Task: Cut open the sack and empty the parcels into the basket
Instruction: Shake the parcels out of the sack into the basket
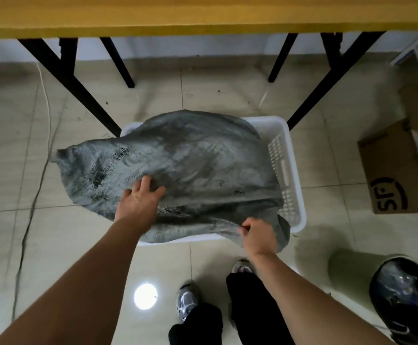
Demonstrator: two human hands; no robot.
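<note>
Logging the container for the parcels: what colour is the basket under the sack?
White, with slotted sides; the basket shows in the head view, mostly covered by the grey sack.

Bare forearms, no sleeves; black trousers; grey-white trainers with purple accents.

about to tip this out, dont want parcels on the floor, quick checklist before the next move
1. Sack over the basket: not ok, its left end overhangs the floor.
2. Left hand steadying the sack: ok, it lies flat on the cloth.
3. Right hand gripping: ok, it pinches the sack's near edge.
4. Sack cut open: cannot tell, only worn patches show.
5. Room in the basket: cannot tell, the sack hides its inside.
6. Floor near the basket: not ok, a cardboard box stands close on the right.
</note>
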